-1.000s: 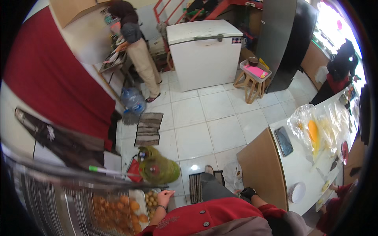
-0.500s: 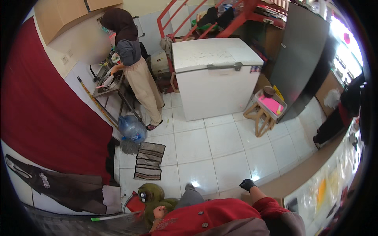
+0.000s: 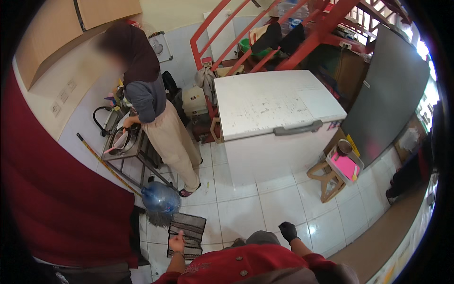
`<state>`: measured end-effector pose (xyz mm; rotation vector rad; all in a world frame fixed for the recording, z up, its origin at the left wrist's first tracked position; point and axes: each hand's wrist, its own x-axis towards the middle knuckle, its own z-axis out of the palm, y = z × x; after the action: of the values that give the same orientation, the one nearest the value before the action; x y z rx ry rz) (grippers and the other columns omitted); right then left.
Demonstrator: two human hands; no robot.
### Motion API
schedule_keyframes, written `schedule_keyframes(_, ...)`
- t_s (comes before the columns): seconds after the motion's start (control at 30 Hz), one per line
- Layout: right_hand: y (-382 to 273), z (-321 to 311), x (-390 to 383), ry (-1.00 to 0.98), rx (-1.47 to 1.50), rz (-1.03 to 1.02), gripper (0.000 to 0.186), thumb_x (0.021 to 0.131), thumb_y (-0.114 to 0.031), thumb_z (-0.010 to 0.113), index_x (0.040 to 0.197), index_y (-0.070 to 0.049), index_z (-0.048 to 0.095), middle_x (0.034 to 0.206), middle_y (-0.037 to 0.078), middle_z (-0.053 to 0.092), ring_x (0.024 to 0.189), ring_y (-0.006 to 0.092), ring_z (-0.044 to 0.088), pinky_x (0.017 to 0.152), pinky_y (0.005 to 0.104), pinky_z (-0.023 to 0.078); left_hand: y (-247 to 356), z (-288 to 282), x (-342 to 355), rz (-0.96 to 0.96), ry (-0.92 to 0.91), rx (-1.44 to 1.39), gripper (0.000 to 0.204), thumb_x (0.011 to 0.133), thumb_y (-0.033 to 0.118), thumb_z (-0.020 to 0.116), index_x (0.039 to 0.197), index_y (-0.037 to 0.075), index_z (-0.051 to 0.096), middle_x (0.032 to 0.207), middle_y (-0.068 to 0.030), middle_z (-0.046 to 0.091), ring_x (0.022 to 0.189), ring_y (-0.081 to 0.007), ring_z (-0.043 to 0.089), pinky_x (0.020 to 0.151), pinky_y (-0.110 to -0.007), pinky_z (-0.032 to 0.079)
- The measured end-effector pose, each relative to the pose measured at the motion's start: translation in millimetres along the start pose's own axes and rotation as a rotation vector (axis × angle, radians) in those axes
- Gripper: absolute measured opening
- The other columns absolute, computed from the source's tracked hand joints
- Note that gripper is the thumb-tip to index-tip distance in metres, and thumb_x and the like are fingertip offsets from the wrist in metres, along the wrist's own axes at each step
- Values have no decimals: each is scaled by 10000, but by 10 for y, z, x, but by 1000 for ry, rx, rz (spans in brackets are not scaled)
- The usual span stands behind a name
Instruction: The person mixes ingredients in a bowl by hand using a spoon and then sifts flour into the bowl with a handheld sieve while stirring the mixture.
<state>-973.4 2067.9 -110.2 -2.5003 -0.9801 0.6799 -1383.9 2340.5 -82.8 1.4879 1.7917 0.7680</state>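
My left hand (image 3: 177, 242) hangs at the lower middle, fingers loosely curled and holding nothing visible, above a striped floor mat (image 3: 187, 227). My right hand (image 3: 287, 231), in a black glove, is curled closed at my right side over the white floor tiles, with no object showing in it. Ahead stands a white chest freezer (image 3: 279, 102) with a grey handle. At its right, a wooden stool (image 3: 323, 187) bears a tray with a pink sheet (image 3: 344, 166) and a brown pot (image 3: 344, 147).
A person (image 3: 161, 132) stands at a metal sink (image 3: 120, 142), hands in it. A blue water jug (image 3: 161, 196) lies below. A red curtain (image 3: 56, 189) hangs left, red stairs (image 3: 217, 33) rise behind, a grey fridge (image 3: 378, 94) stands right, and a dark-clothed person (image 3: 411, 165) is at the far right.
I have moved forward toward the freezer and sink, which now appear larger. The green cylinders, food rack and most of the right table have left view. Both my hands swing along at my sides.
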Motion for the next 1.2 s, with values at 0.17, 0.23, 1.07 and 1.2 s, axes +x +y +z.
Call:
schedule_keyframes(0.17,-1032,-807,1072,554,471,-143,105,785,-126,589,811,-28,615,721,123,604,652,253,577,603,332,458,1378,637,1093,16,-88,-297,103,864,120,484,886,25,518,693,-38,481,561,-120,477,487,-237,411)
schedule_keyframes(0.23,-1436,-1092,1444,639,552,-271,78,774,-89,615,807,-18,610,686,106,592,599,202,556,574,295,446,1550,1001,1386,314,-31,-414,243,788,-44,458,1007,55,490,891,-58,487,711,-110,481,573,-238,434)
schedule_keyframes(1.07,-3298,-1860,4120,631,737,-116,132,822,-92,524,859,-13,623,696,56,588,564,100,523,501,230,402,3551,2844,3442,-95,-985,-27,300,818,249,587,1033,40,573,885,-66,607,742,-141,572,670,-279,459)
schedule_keyframes(1.2,-3321,-1841,4107,649,608,-98,128,822,-84,518,842,-15,624,646,45,581,544,108,527,503,234,401,3181,3080,3725,-4,-946,40,215,772,162,634,937,32,588,852,-68,610,740,-148,576,660,-288,470)
